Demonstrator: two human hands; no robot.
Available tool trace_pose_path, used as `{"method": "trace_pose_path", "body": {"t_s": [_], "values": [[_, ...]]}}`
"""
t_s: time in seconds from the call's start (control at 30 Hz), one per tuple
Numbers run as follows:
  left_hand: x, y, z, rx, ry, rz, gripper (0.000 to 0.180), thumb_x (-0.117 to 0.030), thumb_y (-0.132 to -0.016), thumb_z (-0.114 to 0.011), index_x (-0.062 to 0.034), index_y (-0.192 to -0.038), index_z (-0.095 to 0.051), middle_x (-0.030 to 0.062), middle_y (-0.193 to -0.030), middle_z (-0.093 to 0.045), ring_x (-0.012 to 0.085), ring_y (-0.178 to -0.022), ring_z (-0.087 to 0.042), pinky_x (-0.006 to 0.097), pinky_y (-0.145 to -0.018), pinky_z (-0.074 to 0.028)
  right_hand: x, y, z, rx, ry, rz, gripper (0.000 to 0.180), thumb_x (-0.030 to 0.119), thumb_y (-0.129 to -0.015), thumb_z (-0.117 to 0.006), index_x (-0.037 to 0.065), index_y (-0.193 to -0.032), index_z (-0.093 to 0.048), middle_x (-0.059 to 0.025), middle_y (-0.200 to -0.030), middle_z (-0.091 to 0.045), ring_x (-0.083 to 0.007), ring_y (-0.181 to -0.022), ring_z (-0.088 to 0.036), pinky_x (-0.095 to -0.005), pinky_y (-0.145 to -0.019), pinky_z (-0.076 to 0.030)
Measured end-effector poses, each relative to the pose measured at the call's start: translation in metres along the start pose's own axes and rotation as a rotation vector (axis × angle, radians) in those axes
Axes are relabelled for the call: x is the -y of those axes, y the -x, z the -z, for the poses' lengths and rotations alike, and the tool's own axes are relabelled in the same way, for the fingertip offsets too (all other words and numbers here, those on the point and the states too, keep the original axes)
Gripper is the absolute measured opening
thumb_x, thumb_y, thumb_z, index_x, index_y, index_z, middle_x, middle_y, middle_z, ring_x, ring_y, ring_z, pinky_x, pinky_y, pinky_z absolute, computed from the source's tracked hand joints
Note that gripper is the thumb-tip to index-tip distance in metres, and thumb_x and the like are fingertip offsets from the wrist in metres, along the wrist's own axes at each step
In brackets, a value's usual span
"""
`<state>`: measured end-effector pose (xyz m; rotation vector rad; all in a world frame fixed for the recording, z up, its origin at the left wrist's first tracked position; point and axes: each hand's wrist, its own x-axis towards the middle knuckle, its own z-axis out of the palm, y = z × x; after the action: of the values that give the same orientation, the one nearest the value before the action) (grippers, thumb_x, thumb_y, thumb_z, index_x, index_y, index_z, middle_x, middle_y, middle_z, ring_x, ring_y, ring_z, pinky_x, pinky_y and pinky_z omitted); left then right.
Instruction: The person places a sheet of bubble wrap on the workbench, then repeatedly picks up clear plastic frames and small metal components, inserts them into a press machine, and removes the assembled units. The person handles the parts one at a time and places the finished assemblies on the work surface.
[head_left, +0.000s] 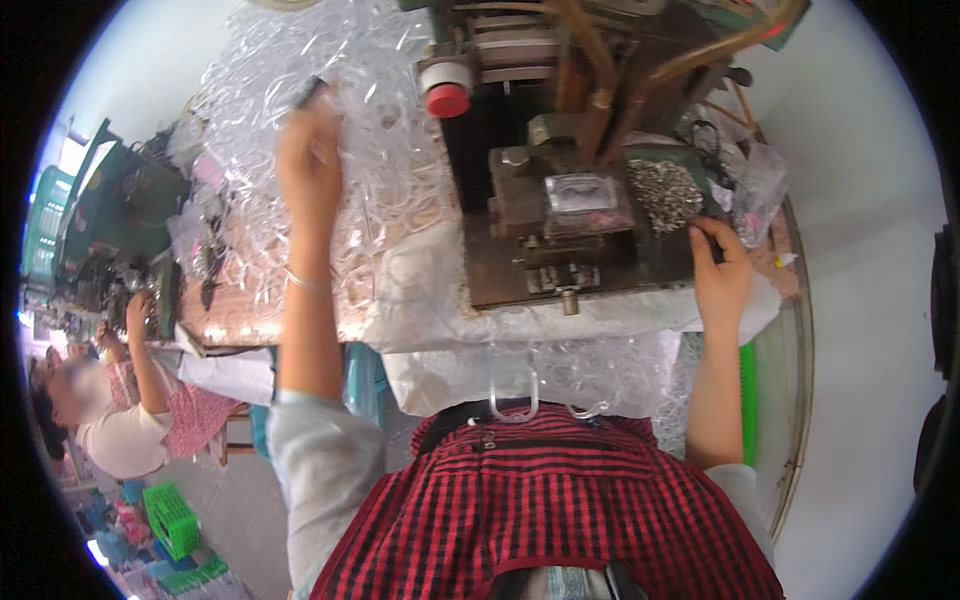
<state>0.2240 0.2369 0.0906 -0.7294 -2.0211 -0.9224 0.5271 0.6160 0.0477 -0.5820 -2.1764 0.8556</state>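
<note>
My left hand (pixel 312 150) is over a big heap of clear plastic strips (pixel 390 120), smeared by motion. A small dark piece (pixel 312 93) shows at its fingertips; what it is I cannot make out. My right hand (pixel 722 265) is beside a pile of small metal parts (pixel 663 192), its thumb and finger bent together at the pile's near edge. Anything between them is too small to name. Between my hands stands a dark bench press (pixel 490 255), with a shiny metal block (pixel 582 194) on its bed.
A red button (pixel 447 99) sits on the press's left side. White cloth (pixel 430 300) covers the table's front edge. A clear plastic loop (pixel 514 392) hangs before my checked apron (pixel 540 470). At far left a co-worker (pixel 120 420) sits at another machine; green crates (pixel 172 520) stand below.
</note>
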Motion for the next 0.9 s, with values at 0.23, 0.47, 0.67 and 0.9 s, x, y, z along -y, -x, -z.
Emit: {"method": "trace_pose_path", "body": {"t_s": [0.23, 0.47, 0.67, 0.9], "values": [[0.088, -0.213, 0.004, 0.395, -0.272, 0.37, 0.032, -0.026, -0.1, -0.055, -0.0012, -0.111, -0.073, 0.0133, -0.099, -0.073, 0.0223, -0.089, -0.069, 0.038, -0.077, -0.052, 0.018, 0.004, 0.0, 0.178, 0.186, -0.05, 0.012, 0.013, -0.082, -0.074, 0.006, -0.092, -0.074, -0.0118, -0.094, -0.071, -0.0314, -0.092, -0.064, -0.0415, -0.084, -0.049], [0.039, -0.251, -0.001, 0.235, -0.189, 0.088, 0.031, -0.026, -0.099, -0.058, -0.0025, -0.111, -0.074, 0.0118, -0.099, -0.074, 0.0208, -0.089, -0.069, 0.035, -0.08, -0.052, -0.006, 0.007, -0.02, 0.091, 0.57, 0.179, 0.017, 0.012, -0.081, -0.073, 0.003, -0.096, -0.071, -0.0156, -0.1, -0.069, -0.0384, -0.099, -0.061, -0.0485, -0.088, -0.048], [-0.04, -0.152, 0.107, 0.305, 0.211, 0.004, 0.03, -0.027, -0.099, -0.06, -0.0036, -0.111, -0.075, 0.0105, -0.099, -0.075, 0.0194, -0.089, -0.07, 0.032, -0.083, -0.053, 0.001, 0.017, -0.017, 0.031, 0.099, -0.145, 0.014, 0.01, -0.088, -0.072, 0.002, -0.098, -0.067, -0.0105, -0.093, -0.069, -0.0261, -0.086, -0.066, -0.0375, -0.081, -0.051], [-0.098, 0.042, 0.116, 0.619, -0.161, 0.069, 0.01, -0.005, -0.082, -0.074, -0.005, -0.092, -0.073, 0.009, -0.096, -0.072, 0.0302, -0.093, -0.066, 0.04, -0.082, -0.052, 0.0, 0.006, -0.019, -0.042, 0.089, 0.133, 0.017, 0.007, -0.093, -0.067, 0.003, -0.11, -0.072, -0.0113, -0.102, -0.074, -0.0242, -0.095, -0.068, -0.0334, -0.089, -0.05]]}}
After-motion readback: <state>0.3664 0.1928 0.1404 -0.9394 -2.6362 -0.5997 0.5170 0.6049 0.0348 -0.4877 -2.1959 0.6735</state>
